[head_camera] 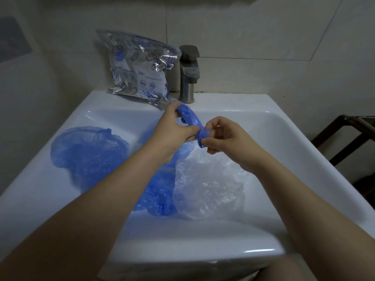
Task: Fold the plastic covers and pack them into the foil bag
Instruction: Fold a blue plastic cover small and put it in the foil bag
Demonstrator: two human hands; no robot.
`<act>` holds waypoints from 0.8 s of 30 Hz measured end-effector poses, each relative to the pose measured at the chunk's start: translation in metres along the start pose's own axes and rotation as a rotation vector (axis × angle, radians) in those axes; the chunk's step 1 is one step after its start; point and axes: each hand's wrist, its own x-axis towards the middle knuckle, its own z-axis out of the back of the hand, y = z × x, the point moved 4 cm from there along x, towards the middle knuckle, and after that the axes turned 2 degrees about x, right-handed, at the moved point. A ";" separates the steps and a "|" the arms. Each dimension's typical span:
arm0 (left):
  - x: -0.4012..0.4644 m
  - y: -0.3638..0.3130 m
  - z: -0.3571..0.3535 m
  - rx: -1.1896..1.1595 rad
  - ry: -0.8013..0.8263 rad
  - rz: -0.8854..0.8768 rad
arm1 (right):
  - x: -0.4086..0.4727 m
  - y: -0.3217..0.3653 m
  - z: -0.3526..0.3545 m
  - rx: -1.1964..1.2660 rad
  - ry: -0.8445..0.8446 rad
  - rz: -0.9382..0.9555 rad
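A pale tiled wall (243, 27) backs a white sink (233, 110), with a grey metal tap (189, 74) standing at the back rim. Left of the tap, the foil bag (140, 67) leans upright against the wall, its bottom edge on the sink's rear ledge; it is silver with blue printed drawings and a "Date:" line, and something blue shows through its lower part, though the crinkled foil makes it hard to say what.

In the basin lie several loose covers. A puffed blue cover (87, 147) sits at the left, well apart from the hands. Another blue cover (158, 191) lies crumpled in the middle, partly under the left forearm. Just beside it, touching on the right, is a clear cover (209, 189), bunched and wrinkled.

Above the basin both hands hold a rolled blue cover (192, 122), folded into a narrow strip. Its long axis runs in an arc from upper left, near the bag's bottom corner, down to lower right. The left hand (172, 128) curls round the upper end, thumb pressing on the strip. The right hand (223, 136) pinches the lower end between thumb and fingertips, the other fingers loosely bent.

A dark wooden frame (345, 138) stands at the right edge.
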 end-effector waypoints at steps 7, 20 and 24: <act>0.000 0.004 -0.004 0.143 0.139 0.027 | -0.001 -0.003 -0.002 -0.030 0.016 -0.063; 0.002 0.009 0.001 -0.354 0.100 0.286 | -0.002 0.013 -0.002 -0.600 0.053 0.413; 0.002 0.012 -0.001 -0.334 0.113 0.311 | -0.001 0.016 0.000 -0.764 -0.060 0.509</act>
